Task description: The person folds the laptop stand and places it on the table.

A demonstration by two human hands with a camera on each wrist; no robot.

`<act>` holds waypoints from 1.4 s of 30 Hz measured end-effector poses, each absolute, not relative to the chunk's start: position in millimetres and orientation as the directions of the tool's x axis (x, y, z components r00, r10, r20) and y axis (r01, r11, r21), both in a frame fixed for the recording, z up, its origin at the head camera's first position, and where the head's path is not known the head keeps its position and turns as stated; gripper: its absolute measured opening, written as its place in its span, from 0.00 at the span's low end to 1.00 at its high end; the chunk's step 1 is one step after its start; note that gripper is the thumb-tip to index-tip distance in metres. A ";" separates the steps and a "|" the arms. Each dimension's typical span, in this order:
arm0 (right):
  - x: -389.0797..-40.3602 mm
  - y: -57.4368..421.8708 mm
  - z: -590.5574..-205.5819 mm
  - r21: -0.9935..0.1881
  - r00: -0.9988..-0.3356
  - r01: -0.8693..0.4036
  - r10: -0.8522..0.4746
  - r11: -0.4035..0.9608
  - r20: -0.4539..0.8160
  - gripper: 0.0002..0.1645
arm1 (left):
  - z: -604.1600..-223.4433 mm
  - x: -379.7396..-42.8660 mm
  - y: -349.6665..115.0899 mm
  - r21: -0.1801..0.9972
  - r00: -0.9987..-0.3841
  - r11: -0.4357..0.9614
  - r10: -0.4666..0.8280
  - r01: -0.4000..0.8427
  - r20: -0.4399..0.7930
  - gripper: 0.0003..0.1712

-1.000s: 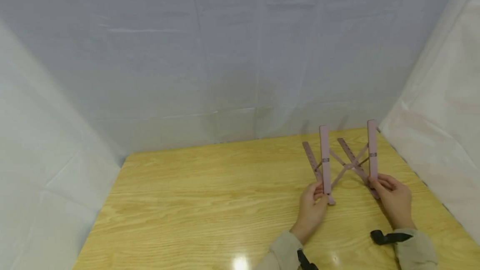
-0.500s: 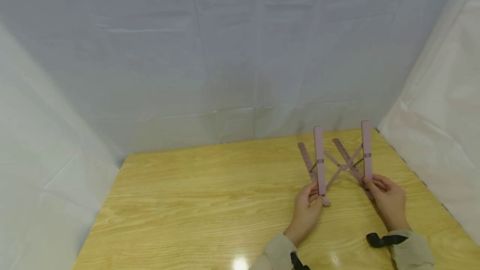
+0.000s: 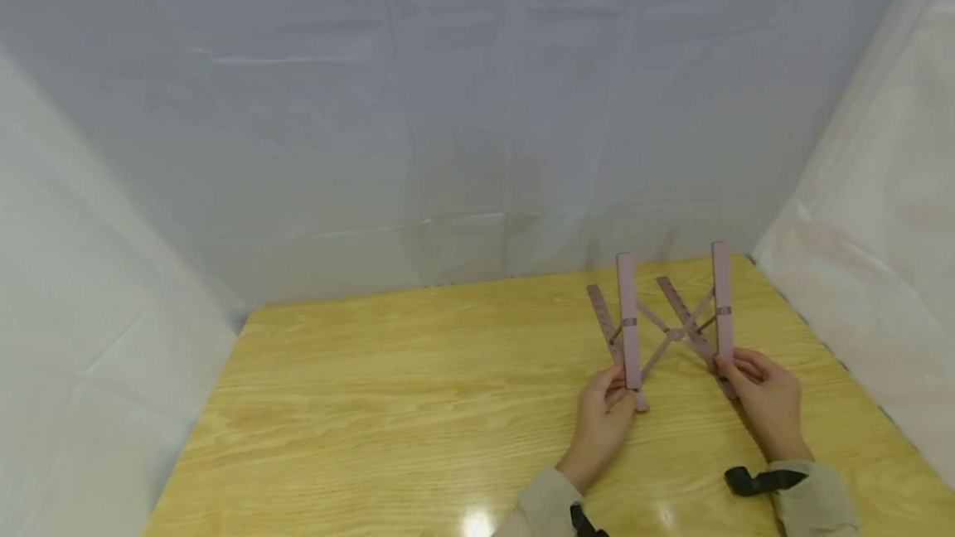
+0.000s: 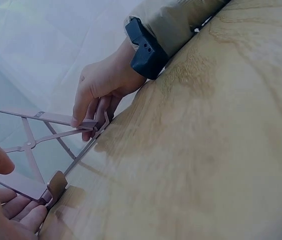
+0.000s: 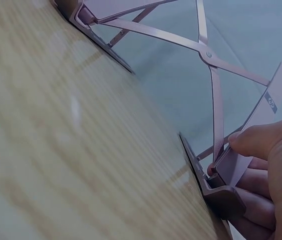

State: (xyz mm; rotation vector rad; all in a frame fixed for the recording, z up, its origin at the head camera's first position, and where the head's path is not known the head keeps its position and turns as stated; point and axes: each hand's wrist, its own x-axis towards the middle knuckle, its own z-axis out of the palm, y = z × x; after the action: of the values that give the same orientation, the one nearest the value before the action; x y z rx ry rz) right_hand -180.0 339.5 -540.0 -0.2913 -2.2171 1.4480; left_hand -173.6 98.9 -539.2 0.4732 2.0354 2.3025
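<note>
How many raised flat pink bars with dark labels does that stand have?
2. One flat pink bar is on the left, the left hand at its lower end; the second bar is on the right, the right hand likewise. None seems hidden.

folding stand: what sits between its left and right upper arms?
Crossed struts, joined at a pivot, link the left upper arm and right upper arm. In the head view, the right base rail also slants through that gap.

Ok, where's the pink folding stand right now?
In the head view, the pink folding stand is on the right side of the wooden table, held by the left hand and the right hand.
</note>
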 end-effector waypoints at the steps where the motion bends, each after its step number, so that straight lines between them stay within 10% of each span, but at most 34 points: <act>1: -179.8 338.4 -539.9 -0.905 -0.867 -0.079 0.419 0.419 0.270 0.20 | -539.6 -173.8 97.7 0.972 -0.951 -0.142 0.223 0.186 0.215 0.26; 42: -177.3 297.8 -541.8 -0.906 -0.881 -0.086 0.393 0.414 0.264 0.15 | -539.9 -167.2 49.1 0.958 -0.925 -0.086 0.248 0.274 0.287 0.26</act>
State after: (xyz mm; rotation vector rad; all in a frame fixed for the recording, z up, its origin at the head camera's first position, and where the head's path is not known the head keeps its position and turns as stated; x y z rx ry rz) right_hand -177.3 297.8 -541.8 -0.2613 -2.2348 1.4697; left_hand -167.2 49.1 -539.9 0.6099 2.1354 2.2470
